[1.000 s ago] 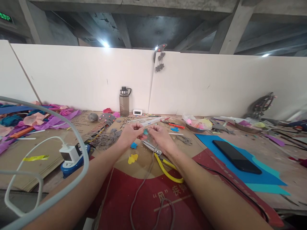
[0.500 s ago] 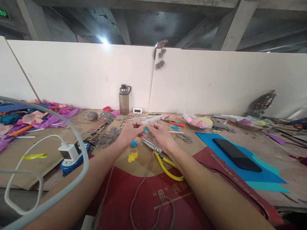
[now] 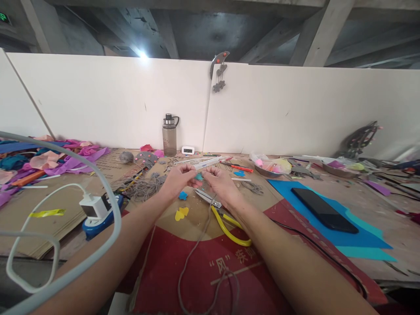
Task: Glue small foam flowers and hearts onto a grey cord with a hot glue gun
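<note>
Head view: over the last second we record little change. The surroundings sit slightly higher in frame, so the camera appears to have tipped downward; the left hand [image 3: 179,180] and right hand [image 3: 222,184] remain together above the table [image 3: 354,192]. Both grips are pinched on a small teal piece [image 3: 198,176], held between the fingertips. We read this as fine handling still in progress. The yellow-handled scissors [image 3: 220,224] lie unmoved beneath the right wrist; the blue flower cutout [image 3: 183,195] and yellow heart cutouts [image 3: 179,214] also keep their places.

Hard to make out: fingers cover much of the teal piece, so we cannot tell its outline. The grey cord [image 3: 209,220] runs up to the right hand, where its end is hidden; its lower loop is blurred and partly cut off by the frame.
</note>
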`<state>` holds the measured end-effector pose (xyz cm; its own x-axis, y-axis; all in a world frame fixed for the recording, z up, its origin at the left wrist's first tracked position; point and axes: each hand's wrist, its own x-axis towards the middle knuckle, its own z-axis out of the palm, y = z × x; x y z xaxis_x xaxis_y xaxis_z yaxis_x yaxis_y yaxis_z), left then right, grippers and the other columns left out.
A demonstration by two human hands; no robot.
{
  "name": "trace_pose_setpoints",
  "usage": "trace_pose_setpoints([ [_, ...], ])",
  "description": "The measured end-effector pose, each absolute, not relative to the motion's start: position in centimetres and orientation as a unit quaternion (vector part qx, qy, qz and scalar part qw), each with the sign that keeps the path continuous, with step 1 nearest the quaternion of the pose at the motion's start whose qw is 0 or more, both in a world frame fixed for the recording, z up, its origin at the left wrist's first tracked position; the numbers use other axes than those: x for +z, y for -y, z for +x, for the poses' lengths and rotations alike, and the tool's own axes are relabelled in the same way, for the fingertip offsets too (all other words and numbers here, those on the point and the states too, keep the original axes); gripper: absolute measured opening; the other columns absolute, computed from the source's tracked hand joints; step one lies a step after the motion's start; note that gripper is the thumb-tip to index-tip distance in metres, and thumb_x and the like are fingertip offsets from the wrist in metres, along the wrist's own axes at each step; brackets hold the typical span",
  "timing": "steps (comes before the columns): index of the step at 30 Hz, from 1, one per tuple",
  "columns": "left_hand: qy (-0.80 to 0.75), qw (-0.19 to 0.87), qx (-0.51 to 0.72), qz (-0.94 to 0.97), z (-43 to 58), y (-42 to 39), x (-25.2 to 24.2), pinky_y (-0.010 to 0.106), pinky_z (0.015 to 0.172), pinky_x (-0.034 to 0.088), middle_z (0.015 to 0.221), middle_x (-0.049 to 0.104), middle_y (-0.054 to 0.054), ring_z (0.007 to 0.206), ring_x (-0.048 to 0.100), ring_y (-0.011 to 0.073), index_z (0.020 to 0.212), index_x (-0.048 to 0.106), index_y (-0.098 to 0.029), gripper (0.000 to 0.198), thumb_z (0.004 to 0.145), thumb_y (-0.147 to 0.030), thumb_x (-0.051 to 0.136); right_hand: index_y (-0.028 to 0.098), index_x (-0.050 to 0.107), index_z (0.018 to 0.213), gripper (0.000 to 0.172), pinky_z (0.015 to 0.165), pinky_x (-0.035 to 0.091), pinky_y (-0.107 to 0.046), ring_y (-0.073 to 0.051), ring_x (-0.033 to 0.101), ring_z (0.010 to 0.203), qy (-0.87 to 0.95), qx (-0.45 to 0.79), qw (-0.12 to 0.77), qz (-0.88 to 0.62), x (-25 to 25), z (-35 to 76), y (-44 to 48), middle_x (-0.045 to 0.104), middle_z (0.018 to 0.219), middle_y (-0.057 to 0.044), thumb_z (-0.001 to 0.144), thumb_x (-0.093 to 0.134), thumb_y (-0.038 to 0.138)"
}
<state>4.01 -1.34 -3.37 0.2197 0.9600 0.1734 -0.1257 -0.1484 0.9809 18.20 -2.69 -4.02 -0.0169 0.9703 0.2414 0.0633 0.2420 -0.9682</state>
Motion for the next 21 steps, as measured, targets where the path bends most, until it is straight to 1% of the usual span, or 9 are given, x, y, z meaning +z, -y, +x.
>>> trace_pose_setpoints([
  [3, -0.336, 0.565, 0.499, 0.565, 3.8, 1.3, -3.4, 0.027, 0.058, 0.054, 0.063, 0.065, 0.002, 0.058, 0.068, 0.0168, 0.076, 0.052, -0.015, 0.022, 0.069, -0.029, 0.068, 0.018, 0.055, 0.068, 0.018, 0.049, 0.027, -0.024, -0.008, 0.036, 0.051, 0.570, 0.424, 0.538, -0.454, -3.9, 18.2, 2.7, 0.049, 0.058, 0.004, 0.068, 0.058, 0.036],
  [6, -0.321, 0.584, 0.498, 0.554, 3.7, 1.3, -3.3, 0.029, 0.057, 0.054, 0.069, 0.066, 0.004, 0.061, 0.069, 0.0198, 0.079, 0.054, -0.015, 0.025, 0.072, -0.037, 0.065, 0.018, 0.055, 0.067, 0.018, 0.048, 0.026, -0.024, -0.008, 0.036, 0.049, 0.560, 0.431, 0.537, -0.461, -3.7, 18.3, 2.7, 0.048, 0.055, 0.005, 0.068, 0.058, 0.036],
  [9, -0.336, 0.597, 0.490, 0.539, 3.7, 1.4, -3.1, 0.029, 0.056, 0.053, 0.067, 0.066, 0.004, 0.061, 0.069, 0.0208, 0.086, 0.054, -0.016, 0.033, 0.074, -0.045, 0.062, 0.019, 0.055, 0.066, 0.017, 0.047, 0.026, -0.024, -0.008, 0.035, 0.048, 0.550, 0.439, 0.541, -0.460, -3.6, 18.3, 2.8, 0.047, 0.053, 0.006, 0.068, 0.058, 0.035],
  [12, -0.360, 0.605, 0.478, 0.525, 3.5, 1.3, -3.1, 0.028, 0.050, 0.051, 0.066, 0.064, 0.003, 0.057, 0.068, 0.0201, 0.097, 0.053, -0.018, 0.046, 0.076, -0.059, 0.057, 0.019, 0.053, 0.065, 0.016, 0.044, 0.024, -0.023, -0.007, 0.031, 0.045, 0.539, 0.460, 0.542, -0.451, -3.6, 18.2, 2.9, 0.041, 0.050, 0.007, 0.068, 0.059, 0.034],
  [14, -0.387, 0.588, 0.482, 0.522, 3.2, 1.0, -3.2, 0.025, 0.044, 0.045, 0.068, 0.063, 0.003, 0.055, 0.066, 0.0187, 0.099, 0.054, -0.018, 0.053, 0.077, -0.065, 0.052, 0.020, 0.051, 0.065, 0.017, 0.043, 0.021, -0.023, -0.007, 0.028, 0.043, 0.529, 0.477, 0.544, -0.444, -3.7, 18.2, 2.8, 0.037, 0.049, 0.008, 0.069, 0.060, 0.035],
  [16, -0.410, 0.555, 0.499, 0.525, 2.8, 0.4, -3.6, 0.021, 0.040, 0.040, 0.071, 0.062, 0.004, 0.053, 0.064, 0.0156, 0.094, 0.057, -0.015, 0.049, 0.079, -0.062, 0.052, 0.020, 0.050, 0.064, 0.018, 0.041, 0.020, -0.023, -0.006, 0.026, 0.042, 0.520, 0.486, 0.548, -0.440, -3.8, 18.2, 2.6, 0.035, 0.048, 0.009, 0.069, 0.060, 0.034],
  [18, -0.428, 0.521, 0.518, 0.527, 2.3, -0.3, -3.9, 0.019, 0.040, 0.036, 0.072, 0.062, 0.004, 0.050, 0.059, 0.0102, 0.085, 0.057, -0.014, 0.034, 0.079, -0.047, 0.058, 0.020, 0.048, 0.063, 0.017, 0.041, 0.019, -0.023, -0.006, 0.025, 0.041, 0.514, 0.488, 0.552, -0.440, -3.9, 18.2, 2.4, 0.034, 0.047, 0.009, 0.069, 0.060, 0.032],
  [20, -0.449, 0.486, 0.534, 0.525, 1.9, -0.9, -4.2, 0.018, 0.039, 0.033, 0.066, 0.059, 0.001, 0.045, 0.053, 0.0070, 0.074, 0.054, -0.015, 0.018, 0.076, -0.032, 0.058, 0.020, 0.048, 0.062, 0.017, 0.041, 0.018, -0.023, -0.006, 0.024, 0.041, 0.514, 0.486, 0.553, -0.440, -4.0, 18.3, 2.2, 0.033, 0.047, 0.009, 0.068, 0.060, 0.031],
  [21, -0.455, 0.473, 0.542, 0.525, 1.8, -1.0, -4.2, 0.018, 0.038, 0.030, 0.061, 0.055, -0.001, 0.042, 0.049, 0.0061, 0.067, 0.051, -0.016, 0.015, 0.075, -0.028, 0.055, 0.021, 0.048, 0.062, 0.017, 0.041, 0.018, -0.023, -0.006, 0.024, 0.041, 0.516, 0.484, 0.553, -0.439, -4.0, 18.3, 2.1, 0.034, 0.047, 0.009, 0.068, 0.060, 0.031],
])
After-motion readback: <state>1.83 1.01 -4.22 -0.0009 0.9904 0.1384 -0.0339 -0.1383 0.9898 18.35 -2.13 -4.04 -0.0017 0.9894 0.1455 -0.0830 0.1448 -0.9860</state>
